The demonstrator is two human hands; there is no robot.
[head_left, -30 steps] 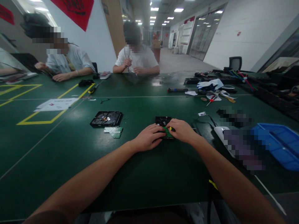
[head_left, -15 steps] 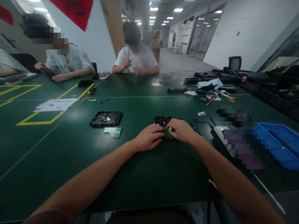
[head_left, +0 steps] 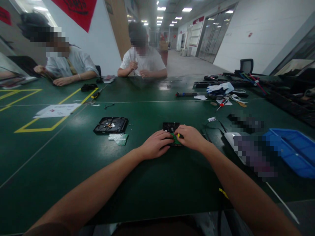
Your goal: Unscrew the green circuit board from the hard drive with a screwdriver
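Note:
A black hard drive [head_left: 171, 126] with a green circuit board [head_left: 176, 140] lies on the green table in front of me. My left hand [head_left: 157, 144] rests at its left side, fingers bent together over the drive's edge and the board. My right hand [head_left: 190, 137] is closed around a screwdriver with a yellow and black handle [head_left: 180, 135]; its thin shaft sticks out on the right side of the hand. To the left lie another black drive [head_left: 111, 125] and a loose green and silver circuit board [head_left: 118, 139].
A blue tray [head_left: 295, 150] and a white power strip [head_left: 232, 141] are at the right. Beyond them lie a red screwdriver [head_left: 222, 103], gloves [head_left: 220, 88] and cables. Two people sit across the table; a paper sheet [head_left: 57, 110] lies at the left.
The whole view has shifted slightly. Both hands remain in place at the drive, with the screwdriver still in my right hand.

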